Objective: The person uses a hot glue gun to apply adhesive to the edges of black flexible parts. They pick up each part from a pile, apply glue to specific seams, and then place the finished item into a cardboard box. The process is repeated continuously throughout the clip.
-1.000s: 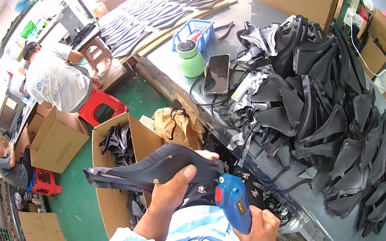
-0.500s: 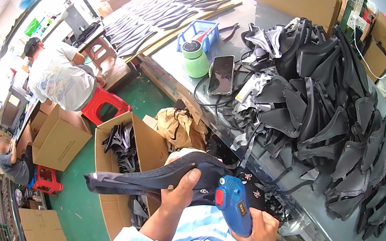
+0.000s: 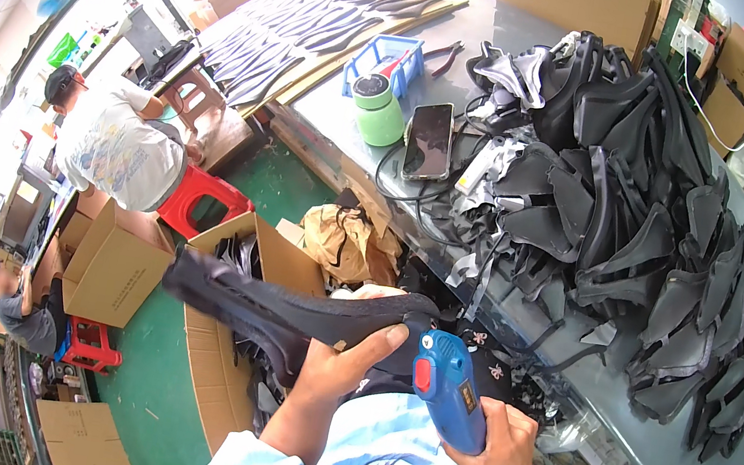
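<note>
My left hand (image 3: 350, 358) grips a long, curved, black padded piece (image 3: 282, 309), its thumb on top and its other fingers mostly hidden behind. The piece's left end is smeared by motion, over a cardboard box. In my right hand (image 3: 502, 458) is a blue handheld power tool (image 3: 453, 396) with a red button and a small display. The tool's head is right beside the piece's right end; I cannot tell whether they touch. Many similar black pieces (image 3: 626, 224) lie heaped on the grey table (image 3: 649, 452) at the right.
Below the held piece stands an open cardboard box (image 3: 218, 374) with black pieces inside. On the table are a green bottle (image 3: 377, 116), a phone (image 3: 429, 144), a blue basket (image 3: 409, 61) and pliers (image 3: 443, 57). Two people sit at the left, one on a red stool (image 3: 207, 201).
The black piece has turned in my left hand, its left end swinging up and away. My left hand has shifted slightly right, toward the tool. My right hand has hardly moved.
</note>
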`<state>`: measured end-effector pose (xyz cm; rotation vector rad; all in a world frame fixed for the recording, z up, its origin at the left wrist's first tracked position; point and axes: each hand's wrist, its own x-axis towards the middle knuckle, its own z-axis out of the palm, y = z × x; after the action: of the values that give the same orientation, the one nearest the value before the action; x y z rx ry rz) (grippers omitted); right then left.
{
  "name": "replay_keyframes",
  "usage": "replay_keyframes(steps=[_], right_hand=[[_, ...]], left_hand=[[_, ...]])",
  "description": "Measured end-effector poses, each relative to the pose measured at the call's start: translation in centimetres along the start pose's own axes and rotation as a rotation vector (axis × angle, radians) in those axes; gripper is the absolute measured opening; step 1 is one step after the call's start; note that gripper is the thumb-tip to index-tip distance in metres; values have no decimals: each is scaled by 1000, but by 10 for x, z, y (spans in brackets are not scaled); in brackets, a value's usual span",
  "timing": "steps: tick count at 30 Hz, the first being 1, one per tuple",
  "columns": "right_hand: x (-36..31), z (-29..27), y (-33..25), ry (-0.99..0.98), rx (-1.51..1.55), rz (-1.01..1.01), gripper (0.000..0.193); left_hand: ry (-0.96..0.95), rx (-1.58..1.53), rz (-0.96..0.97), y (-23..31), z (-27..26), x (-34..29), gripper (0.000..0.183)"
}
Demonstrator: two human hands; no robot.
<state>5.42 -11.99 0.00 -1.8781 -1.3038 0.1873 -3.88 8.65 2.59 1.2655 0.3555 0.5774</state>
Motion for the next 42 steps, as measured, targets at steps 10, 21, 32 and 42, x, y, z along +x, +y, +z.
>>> replay_keyframes(steps=[10,21,32,42], right_hand=[[-1,5,5,-35,-40,-4,49],[7,3,-6,-97,286,66,48],[13,-3,-11,-65,388,39,48],[27,3,0,55,324,125,51]], left_hand=[[-310,602,-44,20,-17,23,28],[-432,793,203,-25,-15,23,29],[-521,770,88,-61,-12,14,26],[-463,-420,-411,-47,11,-18,72]])
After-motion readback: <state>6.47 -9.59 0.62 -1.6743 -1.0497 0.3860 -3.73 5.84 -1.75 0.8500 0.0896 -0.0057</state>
